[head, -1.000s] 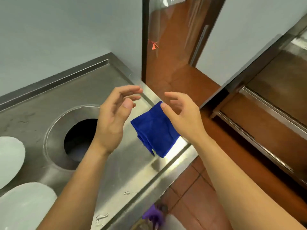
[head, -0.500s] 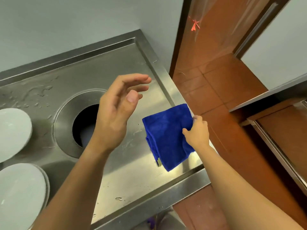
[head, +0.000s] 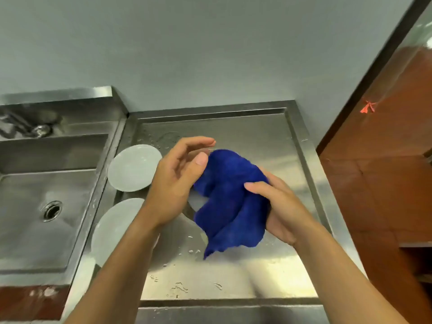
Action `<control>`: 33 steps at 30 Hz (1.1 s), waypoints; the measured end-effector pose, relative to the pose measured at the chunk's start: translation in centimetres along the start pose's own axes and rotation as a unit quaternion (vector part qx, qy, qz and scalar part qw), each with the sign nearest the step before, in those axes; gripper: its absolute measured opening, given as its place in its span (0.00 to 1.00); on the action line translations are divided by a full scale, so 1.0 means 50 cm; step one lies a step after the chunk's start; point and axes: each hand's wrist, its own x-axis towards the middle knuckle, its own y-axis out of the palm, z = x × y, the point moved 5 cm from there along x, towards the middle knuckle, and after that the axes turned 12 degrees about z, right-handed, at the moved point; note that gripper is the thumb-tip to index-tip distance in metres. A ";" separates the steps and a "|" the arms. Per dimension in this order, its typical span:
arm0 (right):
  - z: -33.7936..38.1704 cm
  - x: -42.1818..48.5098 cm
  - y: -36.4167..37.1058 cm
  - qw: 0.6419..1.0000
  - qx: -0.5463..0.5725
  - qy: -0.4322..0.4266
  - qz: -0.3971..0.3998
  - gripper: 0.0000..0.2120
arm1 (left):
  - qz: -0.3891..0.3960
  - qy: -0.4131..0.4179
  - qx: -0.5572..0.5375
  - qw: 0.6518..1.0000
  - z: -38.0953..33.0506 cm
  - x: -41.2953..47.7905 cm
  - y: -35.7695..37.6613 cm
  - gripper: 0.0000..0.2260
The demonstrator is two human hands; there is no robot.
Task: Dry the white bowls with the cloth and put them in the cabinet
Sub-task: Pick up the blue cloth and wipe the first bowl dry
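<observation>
Cloth (head: 230,199), limp, gripped by right hand (head: 278,206); left hand (head: 177,181) loose, empty; bowls (head: 134,168) at nine o'clock likely slippery, fragile.

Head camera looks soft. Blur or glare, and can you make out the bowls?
Head view: the cloth and left hand are smeared by motion; the far bowl and near bowl show as flat pale discs with soft rims; light glares off the wet counter near its front edge.
</observation>
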 end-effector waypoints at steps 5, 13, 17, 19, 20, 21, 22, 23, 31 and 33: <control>0.021 0.089 0.175 0.993 0.083 -0.015 0.082 0.14 | -0.104 -0.109 0.031 0.988 0.048 -0.091 -0.165 0.21; -0.093 0.236 0.358 0.998 0.041 0.001 0.054 0.17 | -0.024 -0.195 -0.019 0.980 0.197 -0.173 -0.384 0.14; -0.163 0.275 0.393 0.999 -0.015 0.014 -0.034 0.19 | 0.006 -0.236 0.048 0.971 0.297 -0.196 -0.470 0.13; -0.192 0.284 0.401 0.996 -0.020 0.017 -0.083 0.18 | 0.019 -0.297 0.197 0.934 0.367 -0.219 -0.511 0.21; -0.200 0.285 0.403 0.994 -0.022 0.018 -0.102 0.18 | 0.046 -0.333 0.258 0.906 0.401 -0.231 -0.520 0.24; -0.211 0.285 0.401 0.992 -0.023 0.020 -0.121 0.17 | 0.085 -0.369 0.290 0.879 0.438 -0.246 -0.521 0.26; -0.218 0.285 0.400 0.990 -0.026 0.022 -0.135 0.17 | 0.120 -0.396 0.301 0.859 0.470 -0.261 -0.516 0.26; -0.225 0.283 0.397 0.989 -0.028 0.023 -0.147 0.17 | 0.147 -0.407 0.308 0.847 0.502 -0.273 -0.508 0.25; -0.251 0.280 0.360 0.981 -0.026 0.027 -0.191 0.17 | 0.055 -0.366 0.321 0.872 0.606 -0.285 -0.508 0.19; -0.253 0.285 0.355 0.980 -0.035 0.031 -0.194 0.17 | 0.046 -0.357 0.325 0.875 0.613 -0.281 -0.510 0.18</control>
